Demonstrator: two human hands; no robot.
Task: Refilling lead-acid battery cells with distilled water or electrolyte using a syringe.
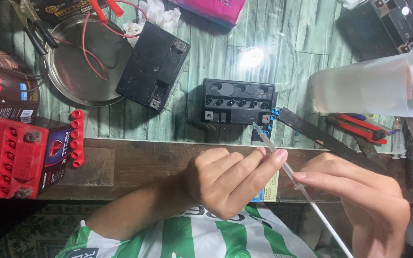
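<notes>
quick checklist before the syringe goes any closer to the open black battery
1. Both hands on syringe: left hand pinches the barrel, right hand at the plunger end. ok
2. Needle tip aimed at the open black battery: tip near its right end, exact hole unclear. cannot tell
3. Battery filler holes uncovered: ok
4. Fluid in the barrel: cannot tell
5. Path clear: dark flat bar lies close beside the needle. not ok

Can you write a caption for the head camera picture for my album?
Two bare hands, left hand and right hand, hold a syringe aimed at an open black battery.
</notes>
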